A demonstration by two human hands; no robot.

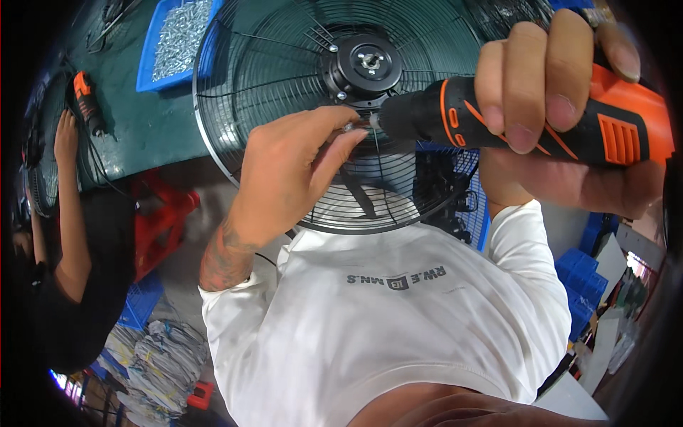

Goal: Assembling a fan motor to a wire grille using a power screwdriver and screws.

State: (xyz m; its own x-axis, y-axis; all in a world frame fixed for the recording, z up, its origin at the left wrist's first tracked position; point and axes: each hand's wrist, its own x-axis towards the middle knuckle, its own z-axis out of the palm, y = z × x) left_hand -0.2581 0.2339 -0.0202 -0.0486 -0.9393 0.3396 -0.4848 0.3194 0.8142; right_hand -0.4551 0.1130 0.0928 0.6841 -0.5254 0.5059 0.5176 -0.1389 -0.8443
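A round black wire fan guard [235, 64] with a black motor hub [370, 64] leans on the green table. My right hand [548, 92] is wrapped around a black and orange electric screwdriver [498, 117], whose tip points left at the lower rim of the hub. My left hand [292, 171] pinches a small screw [350, 127] at the screwdriver tip, fingers touching the guard wires. My white shirt [384, 320] fills the lower middle.
A blue tray of silver screws [178, 39] sits on the green table [135, 128] at the upper left. A co-worker's arm [67, 206] reaches toward another orange screwdriver [87, 99]. A red stool [163, 220] and blue crates [583, 277] stand on the floor.
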